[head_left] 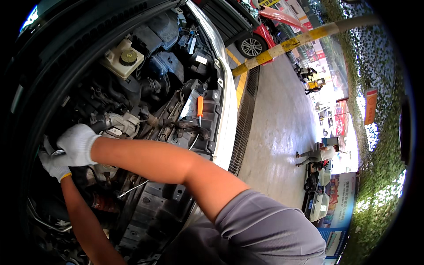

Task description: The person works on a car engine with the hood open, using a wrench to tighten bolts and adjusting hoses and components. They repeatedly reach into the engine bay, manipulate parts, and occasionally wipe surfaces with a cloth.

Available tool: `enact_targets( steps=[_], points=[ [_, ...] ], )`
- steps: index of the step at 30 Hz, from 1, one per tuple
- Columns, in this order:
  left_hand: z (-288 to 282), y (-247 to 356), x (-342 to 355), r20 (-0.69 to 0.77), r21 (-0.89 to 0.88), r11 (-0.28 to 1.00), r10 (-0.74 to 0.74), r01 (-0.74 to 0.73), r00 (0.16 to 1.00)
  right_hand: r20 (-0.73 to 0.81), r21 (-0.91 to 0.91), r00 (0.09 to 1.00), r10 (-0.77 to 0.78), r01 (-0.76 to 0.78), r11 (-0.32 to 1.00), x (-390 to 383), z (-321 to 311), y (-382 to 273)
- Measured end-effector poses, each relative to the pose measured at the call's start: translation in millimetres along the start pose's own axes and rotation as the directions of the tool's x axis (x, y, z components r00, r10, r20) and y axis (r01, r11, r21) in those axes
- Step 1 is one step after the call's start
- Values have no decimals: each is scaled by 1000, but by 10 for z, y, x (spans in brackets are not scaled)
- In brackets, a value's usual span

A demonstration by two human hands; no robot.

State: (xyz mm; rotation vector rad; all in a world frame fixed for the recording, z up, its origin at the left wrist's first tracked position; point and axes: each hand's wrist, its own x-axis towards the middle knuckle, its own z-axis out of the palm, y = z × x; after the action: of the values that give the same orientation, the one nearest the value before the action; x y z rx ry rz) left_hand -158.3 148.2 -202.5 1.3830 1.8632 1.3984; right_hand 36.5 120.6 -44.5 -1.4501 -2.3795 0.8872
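Both my hands wear white knitted gloves and meet at the left side of an open car engine bay. My right hand (pixel 77 144) reaches across from the right, fingers curled over, right above and touching my left hand (pixel 54 164). Closed fingers also show on the left hand, which has a yellow cuff edge. Whatever the two grip is hidden behind the gloves and in shadow. Nearest to the right hand is a grey metal engine part (pixel 123 125) with a hose. Below the hands lies a reddish ribbed hose (pixel 105 203).
An orange-handled screwdriver (pixel 200 106) and a metal rod-like tool (pixel 134 188) lie on the front panel. A cream fluid reservoir (pixel 121 59) with a dark cap sits deeper in the bay. Past the white car edge (pixel 226 137) are a floor grating (pixel 244 126), a striped pole (pixel 291 43) and people.
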Motion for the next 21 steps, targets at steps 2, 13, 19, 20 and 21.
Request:
enact_targets(
  steps=[2,13,19,20,21],
  points=[
    [-110,386,-102,-23,-44,999,-32,31,999,-110,-52,990,-88,82,995,-312,-44,94],
    [-363,-200,155,135,577,641,536,-506,834,-204,-267,979,-31,-25,963,-2036,-637,822],
    [-245,785,-135,-30,-145,981,128,-131,991,-89,-456,974,206,-224,862,-2429,-546,1110],
    [-277,865,-172,-36,-199,974,100,-105,994,-62,-460,978,197,-203,864,-2453,-560,1165],
    [-341,934,-213,-83,-167,978,109,-122,991,-28,-447,986,162,-158,880,-2384,-602,1117]
  ],
)
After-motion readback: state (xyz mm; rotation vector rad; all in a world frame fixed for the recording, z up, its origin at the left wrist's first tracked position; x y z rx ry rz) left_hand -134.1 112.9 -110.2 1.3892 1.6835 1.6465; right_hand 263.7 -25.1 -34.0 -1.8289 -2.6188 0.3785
